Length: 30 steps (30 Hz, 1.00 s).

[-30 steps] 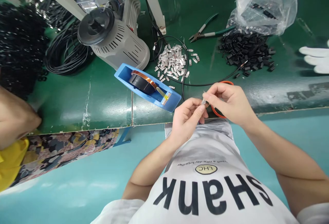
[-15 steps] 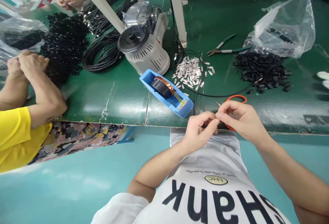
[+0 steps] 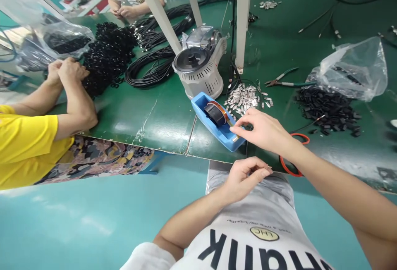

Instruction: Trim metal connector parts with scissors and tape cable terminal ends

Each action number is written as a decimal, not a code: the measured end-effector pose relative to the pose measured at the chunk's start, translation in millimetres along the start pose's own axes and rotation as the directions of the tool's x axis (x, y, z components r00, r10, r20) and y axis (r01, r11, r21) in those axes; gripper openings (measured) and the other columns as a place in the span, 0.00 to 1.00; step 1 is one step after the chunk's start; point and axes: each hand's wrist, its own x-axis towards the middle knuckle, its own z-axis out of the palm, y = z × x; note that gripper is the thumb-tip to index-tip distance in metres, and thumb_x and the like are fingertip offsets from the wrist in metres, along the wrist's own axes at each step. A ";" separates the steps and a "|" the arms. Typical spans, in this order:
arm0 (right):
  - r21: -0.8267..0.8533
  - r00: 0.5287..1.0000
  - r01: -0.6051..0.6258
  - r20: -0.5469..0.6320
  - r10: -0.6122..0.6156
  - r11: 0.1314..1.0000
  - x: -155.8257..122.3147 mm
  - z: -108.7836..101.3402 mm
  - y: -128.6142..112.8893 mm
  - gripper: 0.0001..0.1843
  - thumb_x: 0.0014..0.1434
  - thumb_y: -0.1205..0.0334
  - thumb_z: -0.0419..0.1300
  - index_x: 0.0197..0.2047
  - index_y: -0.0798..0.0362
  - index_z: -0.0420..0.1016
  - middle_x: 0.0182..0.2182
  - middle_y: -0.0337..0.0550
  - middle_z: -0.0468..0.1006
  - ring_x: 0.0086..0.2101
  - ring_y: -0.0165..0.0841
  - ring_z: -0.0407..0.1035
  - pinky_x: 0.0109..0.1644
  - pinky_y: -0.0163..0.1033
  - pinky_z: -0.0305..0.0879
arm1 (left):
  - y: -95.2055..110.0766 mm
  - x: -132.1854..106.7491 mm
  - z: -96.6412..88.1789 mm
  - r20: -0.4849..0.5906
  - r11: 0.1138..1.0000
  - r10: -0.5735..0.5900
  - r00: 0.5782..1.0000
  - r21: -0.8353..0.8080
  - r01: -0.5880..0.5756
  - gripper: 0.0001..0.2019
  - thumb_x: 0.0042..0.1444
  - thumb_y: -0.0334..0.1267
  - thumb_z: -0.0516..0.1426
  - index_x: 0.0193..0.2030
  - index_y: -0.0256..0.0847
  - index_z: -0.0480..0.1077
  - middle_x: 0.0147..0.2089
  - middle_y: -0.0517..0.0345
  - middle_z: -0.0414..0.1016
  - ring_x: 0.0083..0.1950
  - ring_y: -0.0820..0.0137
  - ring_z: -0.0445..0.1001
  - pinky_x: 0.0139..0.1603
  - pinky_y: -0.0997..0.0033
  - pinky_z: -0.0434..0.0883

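My right hand (image 3: 263,131) reaches over the front end of a blue tape dispenser (image 3: 204,115), thumb and forefinger pinched on the amber tape (image 3: 230,123) near the cutting edge. The tape's roll sits on a black core inside the dispenser. Below the table edge, in front of my lap, my left hand (image 3: 248,177) is closed in a pinch. A tiny brownish tip shows at its fingertips; the rest of what it holds is hidden. Orange-handled scissors (image 3: 283,164) lie partly under my right forearm.
Behind the dispenser are a pile of small silvery connectors (image 3: 243,98) and a grey round machine (image 3: 201,75). Pliers (image 3: 285,80), black plastic pieces (image 3: 328,108) and a clear bag (image 3: 356,69) lie to the right. On the left, a co-worker's hands (image 3: 66,71) rest by black parts (image 3: 107,55).
My hands were together at the table edge; my right hand has parted from the left and moved left and forward to the tape. My left hand stays pinched. The view has shifted.
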 end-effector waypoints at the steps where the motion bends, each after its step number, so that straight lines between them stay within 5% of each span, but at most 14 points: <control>1: 0.021 1.000 -0.013 0.016 0.012 1.000 1.9 4.0 -1.0 0.15 0.62 0.46 0.63 0.34 0.47 0.82 0.39 0.42 0.75 0.36 0.34 0.69 0.39 0.41 0.60 | 0.6 -1.6 -1.1 0.004 1.000 0.009 1.000 -0.016 -0.009 0.14 0.63 0.46 0.62 0.40 0.34 0.78 0.38 0.49 0.81 0.34 0.73 0.74 0.38 0.73 0.71; 6: 0.215 0.998 -0.023 -0.050 0.035 0.976 -2.9 17.0 -3.3 0.10 0.60 0.53 0.65 0.33 0.49 0.81 0.35 0.40 0.75 0.32 0.31 0.64 0.38 0.40 0.60 | 2.8 -7.6 -5.6 0.061 0.998 0.041 0.997 -0.058 -0.037 0.13 0.64 0.45 0.62 0.40 0.34 0.77 0.41 0.47 0.82 0.41 0.69 0.78 0.45 0.71 0.73; 13: 0.236 0.996 -0.020 -0.075 0.038 0.971 -18.2 10.5 -18.0 0.11 0.61 0.52 0.65 0.31 0.49 0.81 0.32 0.39 0.74 0.30 0.30 0.64 0.34 0.40 0.59 | 2.7 -10.4 -10.9 0.168 0.998 0.056 0.984 -0.007 -0.055 0.14 0.64 0.45 0.61 0.41 0.33 0.76 0.40 0.47 0.81 0.41 0.68 0.78 0.44 0.70 0.73; 22: 0.548 0.972 -0.234 0.139 0.188 0.803 -37.3 13.7 -8.0 0.13 0.57 0.49 0.71 0.32 0.50 0.80 0.32 0.39 0.80 0.32 0.32 0.71 0.38 0.38 0.67 | 1.6 -9.3 -17.1 0.173 0.998 0.065 0.983 -0.011 -0.064 0.15 0.64 0.47 0.61 0.40 0.33 0.76 0.38 0.49 0.81 0.38 0.70 0.76 0.41 0.72 0.72; 30: 0.670 0.969 -0.248 0.176 0.175 0.700 -44.8 31.7 4.4 0.11 0.63 0.53 0.65 0.34 0.52 0.77 0.31 0.35 0.74 0.32 0.27 0.64 0.37 0.34 0.60 | -0.5 -7.1 -19.6 0.182 0.997 0.062 0.981 -0.050 -0.054 0.14 0.64 0.45 0.62 0.39 0.32 0.77 0.39 0.48 0.82 0.38 0.70 0.78 0.42 0.73 0.73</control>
